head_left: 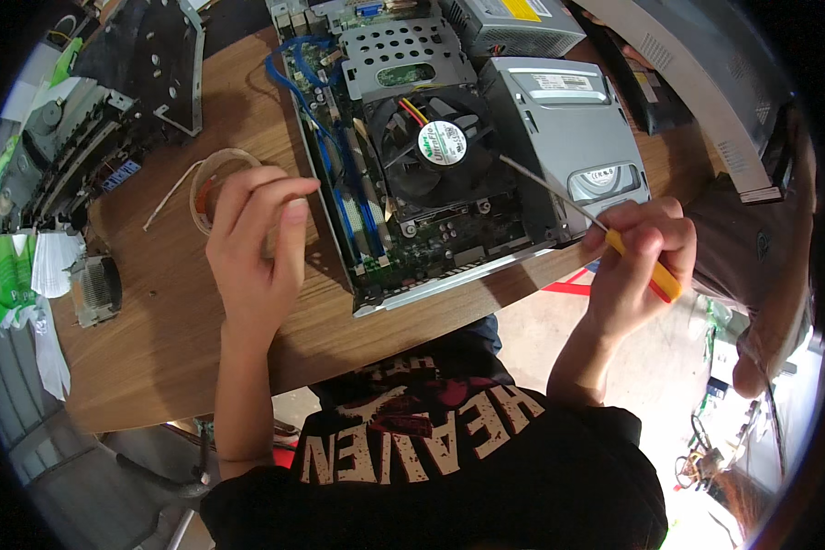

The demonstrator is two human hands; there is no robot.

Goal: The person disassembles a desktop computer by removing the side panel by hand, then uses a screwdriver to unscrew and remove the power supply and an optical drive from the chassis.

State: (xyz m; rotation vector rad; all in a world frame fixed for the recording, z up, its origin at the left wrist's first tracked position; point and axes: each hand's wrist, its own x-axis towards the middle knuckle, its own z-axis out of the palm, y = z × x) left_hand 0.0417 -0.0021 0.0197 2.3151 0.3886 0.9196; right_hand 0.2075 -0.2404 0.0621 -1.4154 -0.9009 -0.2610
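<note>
My left hand (258, 252) hovers at the left edge of an opened computer case, its fingers bent and apart, with nothing visible in them. In my right hand (634, 261) is a screwdriver (662, 275) with a yellow and orange handle. Its thin metal shaft points up and left, the tip near the black cooling fan (440, 142). Inside the computer case (467, 277) are a green circuit board, blue cables (307, 87), memory sticks (362, 197) and a perforated metal bracket (401, 53). To the fan's right sits a grey drive unit (559, 119).
Behind my left hand lies a tape roll (213, 170). Loose computer parts (60, 137), a green bag (5, 243) and a heat sink (96, 289) lie at the left. A power supply (513, 27) stands at the back. Another person's arm (784, 275) and a metal cover (706, 73) are at right.
</note>
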